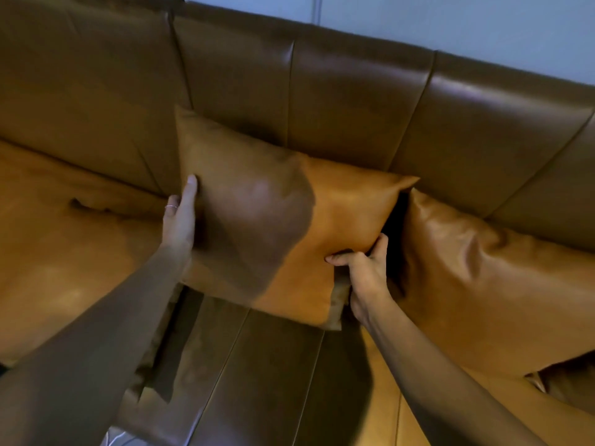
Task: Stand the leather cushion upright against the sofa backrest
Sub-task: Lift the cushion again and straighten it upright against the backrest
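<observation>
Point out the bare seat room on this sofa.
Free: the brown leather seat in front of the tan leather cushion, between the forearms. Crowded: the right hand fills the dark gap beside the second tan cushion; the left hand grips the other edge.

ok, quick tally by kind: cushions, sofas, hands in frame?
Loose leather cushions: 3, namely the held cushion, one to its right, one on the left
Sofa: 1, seen by its backrest
Hands: 2, the left hand and the right hand, both on the held cushion
Total: 6

No readable text, seemingly, in this blurred view.
</observation>
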Demonstrator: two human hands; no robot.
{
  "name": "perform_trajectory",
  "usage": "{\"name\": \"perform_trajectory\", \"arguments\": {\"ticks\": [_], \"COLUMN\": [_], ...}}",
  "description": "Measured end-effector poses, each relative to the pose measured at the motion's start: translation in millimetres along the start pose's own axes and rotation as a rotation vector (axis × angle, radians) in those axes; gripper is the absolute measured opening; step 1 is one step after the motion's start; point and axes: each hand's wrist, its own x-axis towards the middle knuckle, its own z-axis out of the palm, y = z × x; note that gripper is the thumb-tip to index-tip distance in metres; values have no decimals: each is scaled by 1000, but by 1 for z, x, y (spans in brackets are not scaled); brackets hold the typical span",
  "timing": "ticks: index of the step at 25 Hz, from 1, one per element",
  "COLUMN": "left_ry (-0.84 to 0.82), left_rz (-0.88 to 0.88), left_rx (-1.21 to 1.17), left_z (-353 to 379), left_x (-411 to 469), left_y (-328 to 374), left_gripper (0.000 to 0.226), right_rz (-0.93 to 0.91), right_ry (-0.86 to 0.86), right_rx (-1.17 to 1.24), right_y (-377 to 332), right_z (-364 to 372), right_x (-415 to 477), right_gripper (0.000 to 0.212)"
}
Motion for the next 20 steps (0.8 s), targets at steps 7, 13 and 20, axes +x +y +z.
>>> {"name": "perform_trajectory", "arguments": {"ticks": [7,13,20], "left_ry": [-108,-37,-38], "left_rz": [-121,-57,-50], "left_rx": [-40,-84,27], "left_z": [25,35,39], "left_x": [10,21,34], "left_y": [-3,5,3], "left_gripper": [110,101,109], "right_rz": [50,16,54], "right_ry": [10,-36,-121], "right_rx": [4,-63,-181], "right_y": [8,2,-3], "right_z": [2,11,17], "right_x": [21,30,45], "right_gripper": [77,87,112]}}
